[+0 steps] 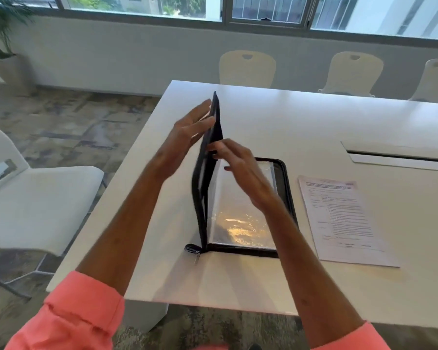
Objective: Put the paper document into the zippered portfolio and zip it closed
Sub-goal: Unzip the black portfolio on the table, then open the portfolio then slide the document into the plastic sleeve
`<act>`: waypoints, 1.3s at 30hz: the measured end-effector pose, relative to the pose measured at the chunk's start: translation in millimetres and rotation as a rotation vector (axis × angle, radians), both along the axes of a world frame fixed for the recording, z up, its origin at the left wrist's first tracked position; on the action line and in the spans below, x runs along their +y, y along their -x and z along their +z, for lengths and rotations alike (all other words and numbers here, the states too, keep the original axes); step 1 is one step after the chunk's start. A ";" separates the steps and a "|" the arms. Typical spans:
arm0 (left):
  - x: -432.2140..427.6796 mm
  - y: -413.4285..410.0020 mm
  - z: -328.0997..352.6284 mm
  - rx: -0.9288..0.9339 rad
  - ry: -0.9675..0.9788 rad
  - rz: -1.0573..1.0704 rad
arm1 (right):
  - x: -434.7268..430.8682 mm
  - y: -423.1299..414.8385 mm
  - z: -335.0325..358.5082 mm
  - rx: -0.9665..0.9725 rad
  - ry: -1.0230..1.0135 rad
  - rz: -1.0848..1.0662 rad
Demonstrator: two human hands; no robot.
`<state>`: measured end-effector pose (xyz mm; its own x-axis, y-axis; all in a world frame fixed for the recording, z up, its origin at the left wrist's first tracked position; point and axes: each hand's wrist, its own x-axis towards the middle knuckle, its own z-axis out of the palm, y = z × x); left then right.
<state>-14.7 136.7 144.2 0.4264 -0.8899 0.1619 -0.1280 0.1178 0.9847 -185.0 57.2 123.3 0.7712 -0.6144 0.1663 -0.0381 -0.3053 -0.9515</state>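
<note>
A black zippered portfolio (286, 183) lies open on the white table (314, 117). Its right half is flat and shows clear plastic sleeves (243, 223). Its left cover (208, 157) stands almost upright. My left hand (185, 132) rests flat against the outer side of that cover, fingers spread. My right hand (238, 165) pinches the cover's edge from the inner side. The zipper pull (194, 251) hangs at the near left corner. The printed paper document (339, 218) lies flat on the table just right of the portfolio, untouched.
A cable slot with a flap (400, 155) is set in the table to the right. White chairs stand at the far side (247, 69) and at my left (36, 198). A potted plant (3, 34) is at the far left by the window.
</note>
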 end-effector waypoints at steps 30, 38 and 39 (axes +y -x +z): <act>106.1 -87.5 -179.8 -0.885 -0.936 0.405 | 17.1 -57.9 -189.6 0.634 0.726 0.078; 90.9 -92.2 -176.5 -0.886 -0.867 0.450 | 13.1 -56.5 -187.0 0.628 0.631 0.108; 85.4 -91.1 -174.6 -0.886 -0.848 0.458 | 11.1 -54.9 -185.6 0.619 0.619 0.105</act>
<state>76.4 222.1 -30.4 0.7541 -0.6567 0.0066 -0.6295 -0.7200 0.2920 -130.1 68.3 -62.2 0.8807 -0.4731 -0.0211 -0.4349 -0.7902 -0.4318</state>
